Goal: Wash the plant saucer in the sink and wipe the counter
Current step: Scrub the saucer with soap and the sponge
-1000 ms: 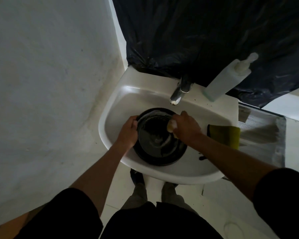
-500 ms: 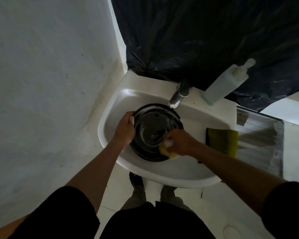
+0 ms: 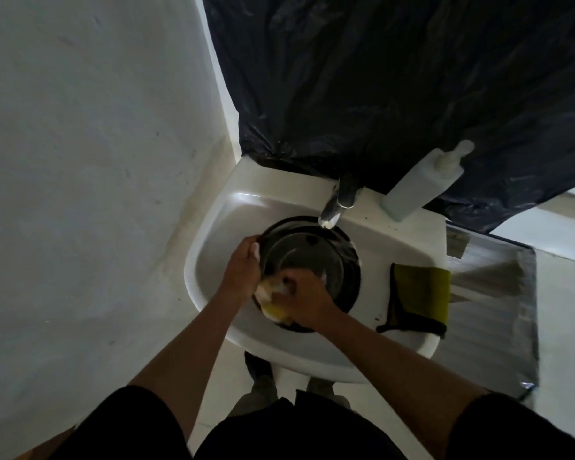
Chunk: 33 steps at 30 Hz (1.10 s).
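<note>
Readable text: none found.
Pump bottle (image 3: 419, 189): pale body, no legible label or brand.
Yellow cloth (image 3: 422, 290): no legible tag.
Saucer (image 3: 312, 257): dark, no legible markings.
Sink (image 3: 213, 260): no legible maker's mark.

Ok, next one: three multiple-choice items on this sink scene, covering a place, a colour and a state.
1. Where does the folded yellow-green cloth lie? A) on the white ceramic sink's right rim B) in the basin C) on the floor
2. What colour is the round plant saucer in the basin? A) white B) black C) red
3. What is the right hand doing? A) hanging idle B) holding a cup C) gripping a yellow sponge against the saucer
Key: 1A, it lies beside the basin; 2B, dark against the white sink; 3C, fingers curl round the sponge.
</note>
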{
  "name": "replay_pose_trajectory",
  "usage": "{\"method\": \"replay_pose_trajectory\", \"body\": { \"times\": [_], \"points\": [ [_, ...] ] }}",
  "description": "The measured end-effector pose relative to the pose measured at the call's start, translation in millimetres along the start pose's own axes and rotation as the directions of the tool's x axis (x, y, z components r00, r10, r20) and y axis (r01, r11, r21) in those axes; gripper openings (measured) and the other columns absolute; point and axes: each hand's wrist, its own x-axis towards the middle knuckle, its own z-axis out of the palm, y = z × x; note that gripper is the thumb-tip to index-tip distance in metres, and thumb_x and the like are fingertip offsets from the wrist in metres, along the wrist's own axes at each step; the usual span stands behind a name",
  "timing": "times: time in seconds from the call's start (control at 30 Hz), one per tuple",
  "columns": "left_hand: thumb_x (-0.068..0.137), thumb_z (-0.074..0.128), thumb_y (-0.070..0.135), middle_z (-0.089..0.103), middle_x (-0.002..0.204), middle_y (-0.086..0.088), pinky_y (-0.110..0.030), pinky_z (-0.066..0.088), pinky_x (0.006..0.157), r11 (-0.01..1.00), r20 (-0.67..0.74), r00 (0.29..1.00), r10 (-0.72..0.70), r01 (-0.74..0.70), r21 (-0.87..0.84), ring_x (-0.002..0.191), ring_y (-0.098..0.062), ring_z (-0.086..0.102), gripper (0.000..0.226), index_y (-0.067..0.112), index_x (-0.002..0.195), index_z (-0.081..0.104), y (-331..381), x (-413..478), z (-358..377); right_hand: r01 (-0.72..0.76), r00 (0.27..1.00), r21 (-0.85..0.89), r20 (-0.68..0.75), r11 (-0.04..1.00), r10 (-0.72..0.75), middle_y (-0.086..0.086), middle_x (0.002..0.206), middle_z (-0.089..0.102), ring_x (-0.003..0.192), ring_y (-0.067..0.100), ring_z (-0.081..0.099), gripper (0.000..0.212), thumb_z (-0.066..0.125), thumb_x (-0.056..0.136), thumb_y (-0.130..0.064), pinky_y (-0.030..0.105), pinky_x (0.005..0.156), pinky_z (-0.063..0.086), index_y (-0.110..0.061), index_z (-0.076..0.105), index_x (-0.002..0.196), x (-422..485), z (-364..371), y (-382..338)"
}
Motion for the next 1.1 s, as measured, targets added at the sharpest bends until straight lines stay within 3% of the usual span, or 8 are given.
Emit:
{"method": "replay_pose_trajectory", "body": {
  "times": [0.1,0.2,0.43,0.63,0.73,0.87,0.97,1.1],
  "points": [
    [0.113,0.029,0.020,0.061,0.122,0.002,-0.030,0.041,0.096,0.999,0.012,1.000,-0.005,0.005,0.045,0.112,-0.017,0.056,0.036,0.023,0.133,0.059,-4,1,-16,-0.017,0.966,-0.305,0.242,0.952,0.095,0.014,0.129,0.064,0.118,0.027,0.060,0.043,0.077,0.085,-0.019,0.022,0.091,0.043,-0.006,0.067,0.125,-2,-26,26],
    [0.112,0.030,0.020,0.063,0.125,-0.002,-0.032,0.043,0.097,0.994,0.032,0.999,0.017,-0.021,0.110,0.115,-0.021,0.058,0.035,0.022,0.133,0.059,-8,8,-18,-0.125,0.990,-0.462,-0.002,0.878,0.139,0.015,0.118,0.063,0.107,0.035,0.064,0.030,0.074,0.085,-0.017,0.034,0.085,0.052,-0.011,0.070,0.114,1,-53,34],
    [0.112,0.032,0.021,0.065,0.131,-0.010,-0.043,0.048,0.106,0.988,0.091,0.996,0.023,-0.036,0.151,0.120,-0.028,0.060,0.037,0.017,0.135,0.060,2,7,0,-0.050,0.912,-0.074,-0.409,0.996,0.015,0.016,0.122,0.055,0.104,0.030,0.058,0.043,0.066,0.090,-0.011,0.039,0.090,0.050,-0.007,0.055,0.131,34,-44,2],
    [0.111,0.031,0.022,0.062,0.130,-0.006,-0.049,0.048,0.108,0.996,0.021,0.999,-0.040,0.039,0.077,0.120,-0.027,0.058,0.037,0.023,0.138,0.056,5,8,-10,0.064,0.992,-0.030,0.112,0.998,-0.060,0.011,0.114,0.071,0.104,0.021,0.065,0.048,0.083,0.073,-0.023,0.027,0.087,0.048,-0.008,0.071,0.117,19,-19,0],
    [0.111,0.029,0.022,0.059,0.125,-0.002,-0.044,0.051,0.099,0.991,0.036,0.998,-0.046,0.041,0.124,0.113,-0.025,0.057,0.037,0.026,0.138,0.055,0,8,-26,0.030,0.943,-0.362,0.320,0.932,0.094,0.011,0.133,0.061,0.122,0.029,0.058,0.054,0.076,0.079,-0.034,0.030,0.095,0.047,-0.015,0.066,0.128,7,-39,20],
    [0.112,0.032,0.023,0.058,0.120,-0.002,-0.047,0.052,0.098,0.985,0.072,0.996,-0.059,0.046,0.168,0.111,-0.028,0.057,0.035,0.023,0.139,0.055,-2,11,-34,-0.123,0.990,-0.621,-0.127,0.774,0.056,0.014,0.117,0.050,0.106,0.036,0.055,0.030,0.055,0.094,-0.034,0.046,0.081,0.054,-0.016,0.053,0.118,1,-72,42],
    [0.112,0.032,0.023,0.058,0.122,-0.004,-0.053,0.053,0.099,0.977,0.080,0.992,-0.094,0.077,0.198,0.109,-0.027,0.057,0.037,0.022,0.140,0.055,0,10,-37,-0.312,0.886,-0.061,-0.380,0.948,0.267,0.016,0.110,0.057,0.089,0.033,0.060,0.028,0.048,0.094,-0.031,0.047,0.071,0.057,-0.012,0.049,0.114,2,-87,56],
    [0.112,0.033,0.024,0.062,0.123,-0.006,-0.051,0.052,0.101,0.978,0.097,0.985,-0.143,0.126,0.167,0.113,-0.029,0.059,0.036,0.021,0.135,0.060,0,5,-31,-0.430,0.764,0.707,-0.046,0.562,0.643,0.019,0.109,0.061,0.089,0.036,0.063,0.022,0.043,0.097,-0.015,0.048,0.064,0.058,-0.010,0.055,0.114,-8,-102,51]
  ]
}}
